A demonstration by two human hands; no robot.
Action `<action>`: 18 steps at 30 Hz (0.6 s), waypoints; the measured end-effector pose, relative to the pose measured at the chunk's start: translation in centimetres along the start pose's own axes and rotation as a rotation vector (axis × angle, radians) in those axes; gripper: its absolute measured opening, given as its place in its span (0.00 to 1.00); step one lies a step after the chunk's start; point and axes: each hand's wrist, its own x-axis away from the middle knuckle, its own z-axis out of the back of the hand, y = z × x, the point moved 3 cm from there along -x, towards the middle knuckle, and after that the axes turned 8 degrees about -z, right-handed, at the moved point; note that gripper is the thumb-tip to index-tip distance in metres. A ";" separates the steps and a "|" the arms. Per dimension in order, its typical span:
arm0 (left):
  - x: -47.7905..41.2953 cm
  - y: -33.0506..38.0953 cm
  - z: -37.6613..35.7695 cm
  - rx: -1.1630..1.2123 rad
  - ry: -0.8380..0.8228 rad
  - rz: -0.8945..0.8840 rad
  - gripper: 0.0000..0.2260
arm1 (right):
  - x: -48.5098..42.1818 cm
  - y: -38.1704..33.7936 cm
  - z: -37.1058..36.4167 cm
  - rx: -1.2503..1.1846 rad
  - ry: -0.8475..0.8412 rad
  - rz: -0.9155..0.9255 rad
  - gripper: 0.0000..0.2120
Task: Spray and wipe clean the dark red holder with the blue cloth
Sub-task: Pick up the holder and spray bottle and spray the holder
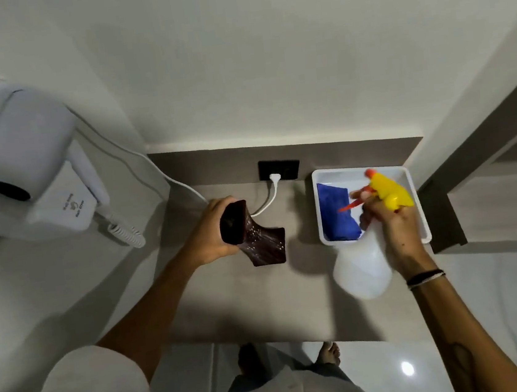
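Note:
My left hand (211, 231) grips the dark red holder (252, 233) by its upper end and holds it tilted above the grey counter; droplets glisten on its flared lower part. My right hand (398, 230) holds a translucent white spray bottle (362, 269) with a yellow head and red-orange trigger and nozzle, its nozzle end up over the tray. The blue cloth (338, 215) lies crumpled in the white tray (420, 209) behind the bottle, partly hidden by my right hand.
A white wall-mounted hair dryer (25, 158) with a coiled cord hangs at the left. Its white cable runs to a black wall socket (278, 169) at the counter's back. A wooden shelf unit (491, 188) stands at the right. My feet show on the glossy floor below.

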 end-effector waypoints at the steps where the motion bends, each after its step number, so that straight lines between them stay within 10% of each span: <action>1: 0.2 -0.4 0.1 0.021 0.002 0.001 0.48 | 1.1 0.5 -1.5 0.060 -0.086 -0.039 0.13; 7: 0.6 -1.9 0.9 0.089 -0.025 -0.008 0.49 | 4.6 4.2 -8.3 0.286 -0.460 -0.194 0.21; 18: 0.2 -2.4 0.9 0.030 -0.046 -0.029 0.50 | 3.3 5.9 -10.0 0.597 -0.433 -0.129 0.21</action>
